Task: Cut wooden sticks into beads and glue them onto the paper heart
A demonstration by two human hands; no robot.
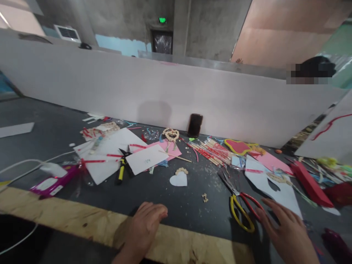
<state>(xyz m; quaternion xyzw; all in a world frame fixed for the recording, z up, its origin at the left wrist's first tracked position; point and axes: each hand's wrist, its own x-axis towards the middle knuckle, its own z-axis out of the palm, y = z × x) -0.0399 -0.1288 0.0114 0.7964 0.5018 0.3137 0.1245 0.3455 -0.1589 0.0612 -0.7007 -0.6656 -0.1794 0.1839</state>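
Observation:
My left hand [143,229] is over the wooden front edge, its fingers loosely curled together and nothing visible in them. At the right, my right hand [286,229] has its fingers apart, with the thumb side at the red handle of the scissors [233,190]. Those scissors lie with their blades slightly apart, one handle yellow and one red. Between my hands, farther back, a white paper heart [179,179] lies with small beige beads [182,171] along its upper lobe. A small pile of loose beads [205,198] lies to the right of it.
A hot glue gun [59,181] lies left with its white cable. Yellow-handled pliers [121,170] rest on white sheets [103,170]. A beaded heart [171,135], a phone [195,125] and red-and-beige sticks [209,151] are near the white partition [115,84]. A cut sheet [271,179] lies right.

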